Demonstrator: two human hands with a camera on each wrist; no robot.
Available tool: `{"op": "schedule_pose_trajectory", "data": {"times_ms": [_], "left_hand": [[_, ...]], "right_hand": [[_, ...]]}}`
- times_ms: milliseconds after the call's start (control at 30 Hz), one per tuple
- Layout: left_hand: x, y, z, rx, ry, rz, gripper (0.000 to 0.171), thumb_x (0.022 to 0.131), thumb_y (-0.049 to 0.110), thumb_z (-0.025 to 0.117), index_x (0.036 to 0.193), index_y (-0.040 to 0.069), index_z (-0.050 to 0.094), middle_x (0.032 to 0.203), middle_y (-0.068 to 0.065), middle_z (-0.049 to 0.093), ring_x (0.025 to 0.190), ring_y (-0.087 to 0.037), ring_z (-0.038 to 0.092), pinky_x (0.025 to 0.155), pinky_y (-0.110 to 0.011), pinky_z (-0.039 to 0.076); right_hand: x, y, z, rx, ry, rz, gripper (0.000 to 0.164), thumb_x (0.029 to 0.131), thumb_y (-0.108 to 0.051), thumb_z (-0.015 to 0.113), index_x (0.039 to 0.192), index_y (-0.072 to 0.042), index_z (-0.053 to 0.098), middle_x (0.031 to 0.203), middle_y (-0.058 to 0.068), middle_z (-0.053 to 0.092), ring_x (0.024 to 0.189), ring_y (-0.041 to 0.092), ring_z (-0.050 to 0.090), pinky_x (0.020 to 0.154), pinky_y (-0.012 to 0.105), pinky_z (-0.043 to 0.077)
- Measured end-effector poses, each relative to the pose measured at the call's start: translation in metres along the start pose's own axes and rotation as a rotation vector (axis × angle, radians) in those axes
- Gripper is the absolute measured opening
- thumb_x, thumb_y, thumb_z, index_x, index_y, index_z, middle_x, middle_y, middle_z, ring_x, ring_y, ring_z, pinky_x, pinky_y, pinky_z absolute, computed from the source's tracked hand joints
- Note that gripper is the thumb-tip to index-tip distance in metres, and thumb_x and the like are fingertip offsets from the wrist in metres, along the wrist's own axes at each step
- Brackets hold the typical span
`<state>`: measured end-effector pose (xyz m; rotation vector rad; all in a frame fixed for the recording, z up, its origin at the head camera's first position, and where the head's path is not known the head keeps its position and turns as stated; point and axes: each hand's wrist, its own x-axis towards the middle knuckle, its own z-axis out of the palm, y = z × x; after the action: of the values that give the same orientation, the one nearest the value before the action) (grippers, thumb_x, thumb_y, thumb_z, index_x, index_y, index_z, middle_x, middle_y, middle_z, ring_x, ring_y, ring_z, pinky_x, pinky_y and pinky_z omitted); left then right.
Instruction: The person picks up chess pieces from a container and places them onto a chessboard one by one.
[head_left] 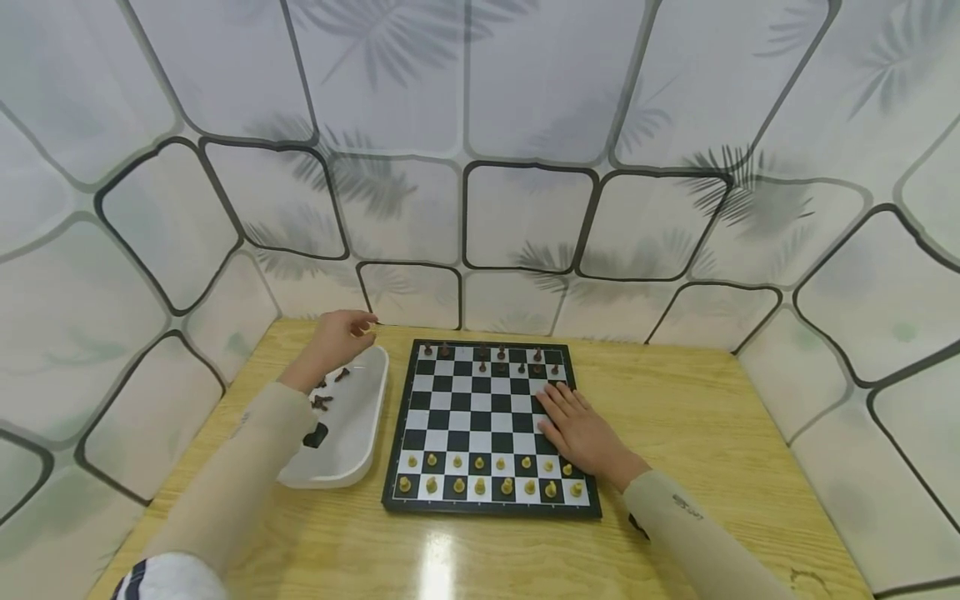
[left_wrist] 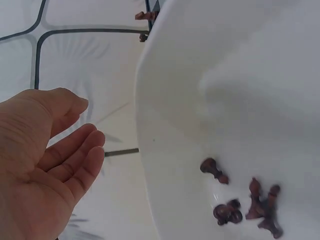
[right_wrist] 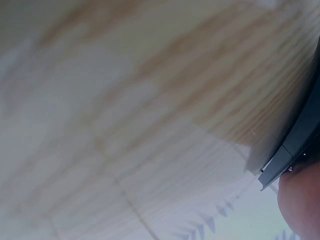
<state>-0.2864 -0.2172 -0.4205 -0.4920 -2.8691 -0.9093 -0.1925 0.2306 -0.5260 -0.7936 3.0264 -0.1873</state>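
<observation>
My left hand is over the far end of a white plastic tub, left of the chessboard. In the left wrist view its thumb and loosely bent fingers stand apart, with nothing between them. Inside the tub lie several dark brown chess pieces and a black object. My right hand rests with straight fingers on the right edge of the chessboard. Brown pieces stand on the board's far rows, with gaps among them. Pale yellow pieces fill its two near rows.
The board and tub share a wooden table. Patterned wall panels rise behind the table and on both sides. In the right wrist view, wood grain and the board's dark edge show.
</observation>
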Motion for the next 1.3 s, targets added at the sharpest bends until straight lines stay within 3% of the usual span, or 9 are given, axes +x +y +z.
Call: {"op": "schedule_pose_trajectory", "data": {"times_ms": [233, 500, 900, 1300], "left_hand": [[-0.018, -0.015, -0.008, 0.003, -0.005, -0.036, 0.031, 0.101, 0.008, 0.063, 0.125, -0.010, 0.070, 0.123, -0.030, 0.072, 0.107, -0.045, 0.070, 0.093, -0.057, 0.058], [-0.029, -0.027, -0.010, 0.031, -0.046, -0.097, 0.026, 0.101, 0.012, 0.065, 0.118, -0.008, 0.073, 0.110, -0.025, 0.075, 0.100, -0.039, 0.071, 0.087, -0.053, 0.060], [-0.033, -0.034, -0.004, 0.042, -0.172, -0.184, 0.031, 0.102, 0.009, 0.064, 0.126, -0.010, 0.069, 0.122, -0.030, 0.071, 0.111, -0.042, 0.068, 0.091, -0.051, 0.060], [-0.033, -0.051, 0.007, 0.041, -0.206, -0.244, 0.031, 0.098, 0.007, 0.066, 0.125, -0.009, 0.069, 0.121, -0.030, 0.070, 0.110, -0.042, 0.067, 0.094, -0.051, 0.059]], "right_hand": [[0.000, 0.000, -0.001, 0.011, -0.018, 0.002, 0.064, 0.114, -0.044, 0.039, 0.163, -0.004, 0.035, 0.171, 0.019, 0.031, 0.161, 0.040, 0.025, 0.131, 0.056, 0.024], [0.001, 0.001, -0.002, -0.002, -0.029, -0.003, 0.064, 0.114, -0.044, 0.038, 0.164, -0.004, 0.035, 0.172, 0.019, 0.030, 0.161, 0.040, 0.025, 0.131, 0.055, 0.023], [0.001, 0.000, -0.001, 0.006, -0.023, 0.002, 0.064, 0.114, -0.044, 0.039, 0.163, -0.004, 0.036, 0.171, 0.019, 0.031, 0.161, 0.040, 0.026, 0.131, 0.055, 0.023], [0.001, 0.000, -0.002, 0.006, -0.017, 0.000, 0.063, 0.114, -0.044, 0.039, 0.163, -0.004, 0.037, 0.171, 0.019, 0.032, 0.161, 0.039, 0.026, 0.131, 0.055, 0.024]]}}
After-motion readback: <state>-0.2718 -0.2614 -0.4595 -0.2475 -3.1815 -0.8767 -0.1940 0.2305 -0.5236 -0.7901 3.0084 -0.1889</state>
